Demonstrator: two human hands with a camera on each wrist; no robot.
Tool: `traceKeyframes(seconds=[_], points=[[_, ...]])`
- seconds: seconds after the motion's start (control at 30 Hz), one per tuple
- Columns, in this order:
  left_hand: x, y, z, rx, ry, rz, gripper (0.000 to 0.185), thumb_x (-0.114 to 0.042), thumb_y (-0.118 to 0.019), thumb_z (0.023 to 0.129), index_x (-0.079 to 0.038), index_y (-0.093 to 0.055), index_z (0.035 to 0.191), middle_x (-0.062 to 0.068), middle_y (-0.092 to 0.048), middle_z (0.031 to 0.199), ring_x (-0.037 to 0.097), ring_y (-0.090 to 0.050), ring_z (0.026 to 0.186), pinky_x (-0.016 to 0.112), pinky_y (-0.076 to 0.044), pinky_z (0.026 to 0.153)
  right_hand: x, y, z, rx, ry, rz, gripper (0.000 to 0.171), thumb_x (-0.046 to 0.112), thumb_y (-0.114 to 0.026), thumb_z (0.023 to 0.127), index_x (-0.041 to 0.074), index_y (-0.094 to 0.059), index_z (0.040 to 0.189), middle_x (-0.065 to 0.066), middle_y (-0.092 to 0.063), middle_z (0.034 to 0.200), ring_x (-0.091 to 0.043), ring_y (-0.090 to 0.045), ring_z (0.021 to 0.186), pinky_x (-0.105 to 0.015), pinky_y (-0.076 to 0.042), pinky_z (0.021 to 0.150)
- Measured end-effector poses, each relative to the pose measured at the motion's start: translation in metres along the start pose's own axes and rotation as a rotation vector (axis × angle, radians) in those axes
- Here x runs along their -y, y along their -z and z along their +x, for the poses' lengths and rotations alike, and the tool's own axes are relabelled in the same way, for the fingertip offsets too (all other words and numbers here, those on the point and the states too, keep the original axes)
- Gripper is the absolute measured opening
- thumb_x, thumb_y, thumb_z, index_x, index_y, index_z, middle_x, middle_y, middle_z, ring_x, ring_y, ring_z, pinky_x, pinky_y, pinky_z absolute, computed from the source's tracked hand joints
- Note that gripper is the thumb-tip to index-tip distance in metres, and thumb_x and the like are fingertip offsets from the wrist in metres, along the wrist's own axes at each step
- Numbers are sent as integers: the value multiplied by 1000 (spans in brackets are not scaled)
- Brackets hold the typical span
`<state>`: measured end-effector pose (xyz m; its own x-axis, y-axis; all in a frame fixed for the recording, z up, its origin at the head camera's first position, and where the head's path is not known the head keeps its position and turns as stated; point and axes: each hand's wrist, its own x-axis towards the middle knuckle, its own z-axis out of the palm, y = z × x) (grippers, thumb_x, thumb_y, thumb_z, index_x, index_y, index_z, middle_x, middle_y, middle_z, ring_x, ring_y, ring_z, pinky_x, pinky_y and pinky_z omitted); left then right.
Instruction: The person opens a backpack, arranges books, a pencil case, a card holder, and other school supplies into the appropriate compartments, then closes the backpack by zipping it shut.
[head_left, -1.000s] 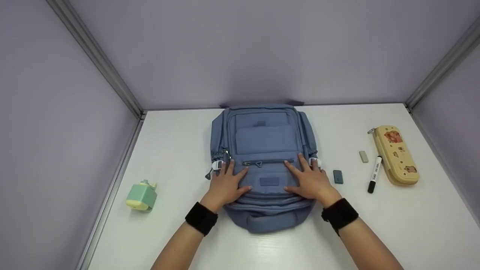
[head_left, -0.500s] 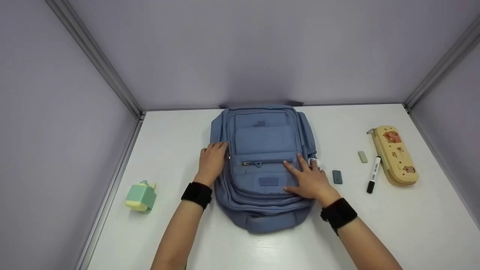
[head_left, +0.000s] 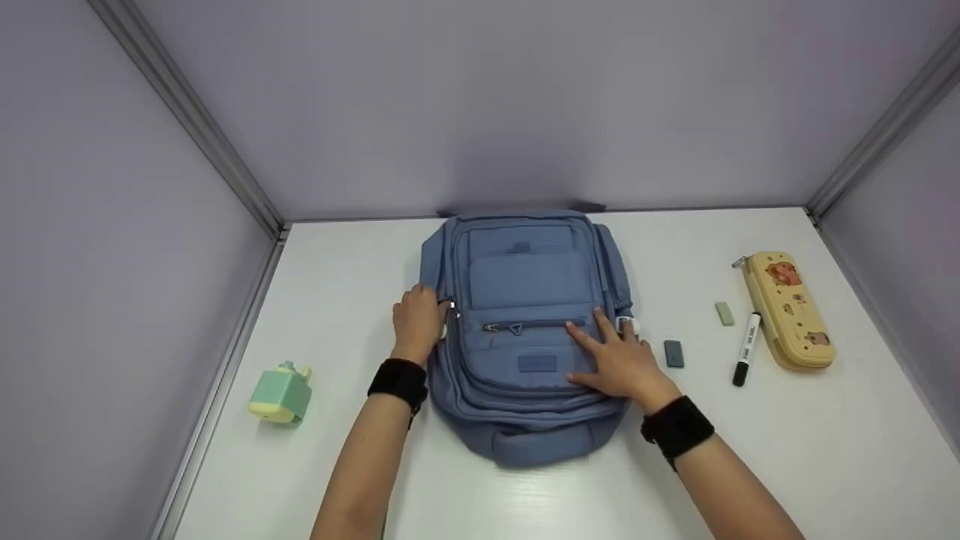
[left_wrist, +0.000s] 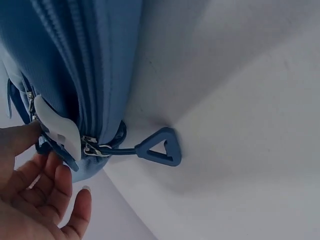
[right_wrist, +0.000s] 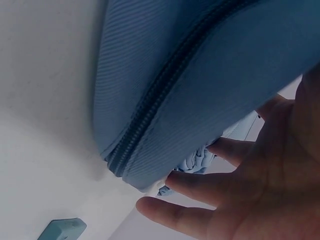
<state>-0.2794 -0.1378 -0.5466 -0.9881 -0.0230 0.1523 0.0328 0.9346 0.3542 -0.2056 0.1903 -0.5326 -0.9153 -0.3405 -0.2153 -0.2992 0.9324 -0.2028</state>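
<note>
- Left hand (head_left: 417, 324) is working at the left flank of the blue backpack (head_left: 525, 277). In the wrist view its fingers are lying loose, 1 fingertip touching the white cord toggle (left_wrist: 57, 127), gripping nothing.
- Right hand (head_left: 619, 358) is lying flat on the bag's front pocket, fingers spread and straight, pressing down, grasping nothing.
- Backpack is lying on its back in the middle of the white table (head_left: 750, 450), top end toward the far wall.
- A triangular blue zipper pull (left_wrist: 157, 148) is hanging free beside the toggle, resting on the table, untouched.
- Step in hand, as I judge it: the left hand is feeling for the side zipper while the right is steadying the bag.
- Next move would call for pinching that pull between thumb and finger, with the right hand bearing down so the bag is not sliding.
- Lying to the right, well apart from the bag: dark block (head_left: 673, 353), pale eraser (head_left: 724, 313), black-capped marker (head_left: 748, 349), yellow pencil case (head_left: 786, 309). To the left: green-and-yellow gadget (head_left: 282, 391).
- Writing: print on the marker barrel is too small to read. The patch (head_left: 537, 364) on the front pocket is showing no legible text. The pencil case is carrying cartoon animals, no words made out.
</note>
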Motion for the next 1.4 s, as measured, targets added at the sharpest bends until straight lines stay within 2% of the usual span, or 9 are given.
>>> traceKeyframes(seconds=[0.17, 0.37, 0.47, 0.53, 0.63, 0.7, 0.9, 1.17, 1.4], points=[[0, 0, -5, -8, 70, 5, 37, -31, -69, 93, 6, -70, 97, 20, -64, 90, 38, -63, 87, 53, -49, 73, 0, -1, 1, 5, -7, 0, 83, 62, -61, 88, 26, -30, 155, -24, -14, 159, -63, -17, 134, -75, -31, 92], [2, 1, -9, 47, 4, 26, 24, -18, -66, 95, 6, -68, 98, 19, -64, 92, 37, -63, 89, 51, -49, 74, 8, -5, -1, -72, -5, -85, 82, 61, -62, 88, 24, -33, 155, -24, -18, 158, -54, -17, 140, -74, -19, 101], [-1, -1, -10, 48, -24, 56, 21, -16, -64, 96, 5, -67, 97, 19, -65, 92, 36, -63, 89, 50, -49, 74, 11, -11, 0, -169, 88, -127, 75, 57, -63, 90, 22, -39, 152, -23, -24, 156, -46, -19, 143, -69, -19, 106], [-2, -2, -11, 36, -45, 81, 20, -14, -63, 96, 5, -67, 94, 19, -67, 90, 36, -65, 87, 50, -49, 73, 12, -13, 0, -202, 185, -95, 69, 54, -61, 92, 21, -43, 150, -22, -25, 156, -45, -20, 143, -66, -20, 107], [-4, -4, -12, 14, -70, 120, 16, -10, -61, 96, 4, -66, 90, 19, -67, 86, 35, -66, 83, 49, -48, 70, 13, -16, 0, -149, 309, 8, 67, 58, -58, 93, 26, -43, 150, -18, -22, 159, -46, -13, 144, -67, -15, 109], [-4, -5, -13, 7, -82, 134, 15, -7, -59, 95, 4, -67, 89, 19, -67, 86, 35, -66, 82, 48, -48, 70, 14, -17, -1, -97, 339, 57, 69, 62, -56, 91, 30, -42, 150, -16, -19, 160, -49, -7, 144, -70, -11, 107], [-8, -5, -14, -29, -112, 124, 15, -5, -59, 93, 4, -70, 89, 17, -67, 88, 34, -65, 85, 47, -46, 70, 18, -22, 3, -79, 312, 6, 66, 65, -51, 92, 38, -38, 151, -10, -16, 162, -52, -4, 143, -79, -9, 99], [-15, -1, -16, -69, -176, 140, 17, -3, -57, 94, 2, -71, 85, 15, -64, 83, 33, -63, 79, 46, -46, 67, 21, -23, 11, -82, 253, -44, 58, 59, -45, 97, 39, -36, 151, -9, -15, 162, -55, -3, 141, -78, -14, 99], [-17, 4, -21, -25, -195, 177, 16, -2, -59, 92, 0, -73, 85, 14, -68, 84, 32, -65, 81, 47, -47, 70, 20, -18, 19, -49, 205, -40, 56, 58, -42, 99, 41, -34, 151, -10, -13, 163, -58, -2, 139, -76, -16, 101]])
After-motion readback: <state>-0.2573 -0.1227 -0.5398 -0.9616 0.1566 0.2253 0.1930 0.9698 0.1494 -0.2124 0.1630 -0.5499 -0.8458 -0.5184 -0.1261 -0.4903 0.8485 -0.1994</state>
